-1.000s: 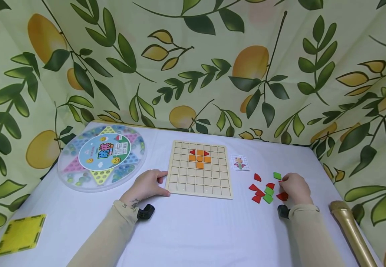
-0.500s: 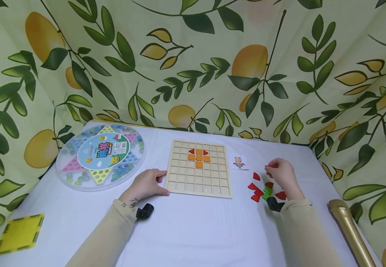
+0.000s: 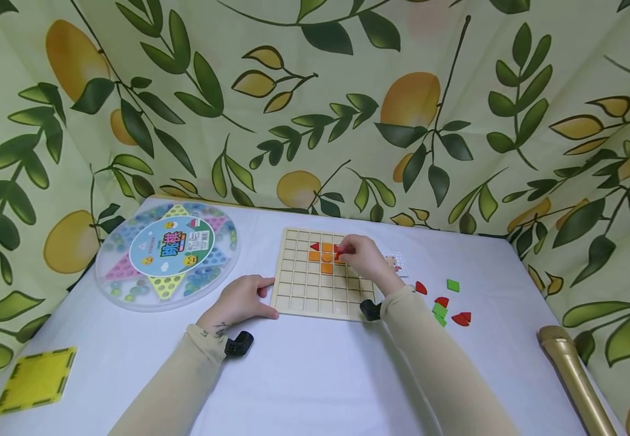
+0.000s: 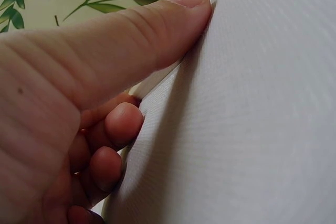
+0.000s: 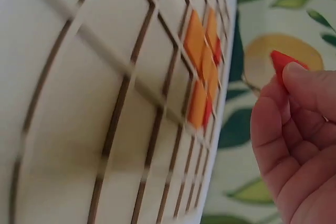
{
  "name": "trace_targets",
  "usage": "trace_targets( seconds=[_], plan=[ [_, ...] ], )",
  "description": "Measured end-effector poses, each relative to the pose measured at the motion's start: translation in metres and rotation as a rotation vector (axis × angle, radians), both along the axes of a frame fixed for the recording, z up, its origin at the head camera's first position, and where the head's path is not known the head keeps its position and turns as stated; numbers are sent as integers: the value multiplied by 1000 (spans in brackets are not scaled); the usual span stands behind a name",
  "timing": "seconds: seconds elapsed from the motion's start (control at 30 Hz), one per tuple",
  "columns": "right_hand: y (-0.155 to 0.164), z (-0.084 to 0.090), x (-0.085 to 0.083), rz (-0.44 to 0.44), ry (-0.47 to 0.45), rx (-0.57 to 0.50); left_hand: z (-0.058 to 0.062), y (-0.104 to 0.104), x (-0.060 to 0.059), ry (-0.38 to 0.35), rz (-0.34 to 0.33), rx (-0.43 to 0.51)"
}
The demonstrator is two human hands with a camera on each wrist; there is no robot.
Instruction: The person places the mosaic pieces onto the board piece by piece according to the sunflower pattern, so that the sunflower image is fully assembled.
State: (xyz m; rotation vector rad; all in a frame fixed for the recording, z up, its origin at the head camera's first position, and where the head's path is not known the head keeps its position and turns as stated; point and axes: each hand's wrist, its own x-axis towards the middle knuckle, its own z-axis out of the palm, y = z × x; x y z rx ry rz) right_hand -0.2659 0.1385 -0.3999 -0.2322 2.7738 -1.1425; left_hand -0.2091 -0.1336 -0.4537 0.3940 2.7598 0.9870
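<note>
My right hand (image 3: 366, 260) pinches a red tile (image 5: 284, 62) between thumb and finger, held above the wooden grid board (image 3: 304, 292). In the right wrist view its pointed end sticks out past the thumb. Orange tiles (image 5: 194, 38) form a cross on the board, one bearing a round outline, and a small red triangle (image 3: 315, 246) sits at the cross's upper left. From the head, the right fingers partly cover the red at its upper right. My left hand (image 3: 241, 300) rests at the board's left edge, thumb (image 4: 184, 3) against the side near the front corner.
Loose red tiles (image 3: 461, 319) and green tiles (image 3: 453, 285) lie right of the board. A picture card (image 3: 400, 264) is partly behind the right wrist. A round Chinese checkers set (image 3: 170, 245), a yellow square (image 3: 34, 381) and a gold microphone (image 3: 573, 369) lie farther out.
My right hand has left the loose tiles on the right and moved leftward over the board, carrying a red tile. My left hand stays at the board's edge.
</note>
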Motion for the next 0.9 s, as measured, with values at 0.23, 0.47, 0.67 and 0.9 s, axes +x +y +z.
trace_targets(
  seconds=[0.23, 0.47, 0.67, 0.9],
  plan=[
    [-34, -9, -12, 112, -19, 121, 0, 0, 0, 2, -4, 5],
    [-46, -13, -17, 141, -38, 187, 1, 0, -1, 4, -6, -9],
    [-50, -16, -18, 201, -24, 229, 1, 0, -1, -2, -6, -10],
    [-55, -19, -18, 218, 10, 258, 1, 0, -1, -5, -7, -9]
  ],
)
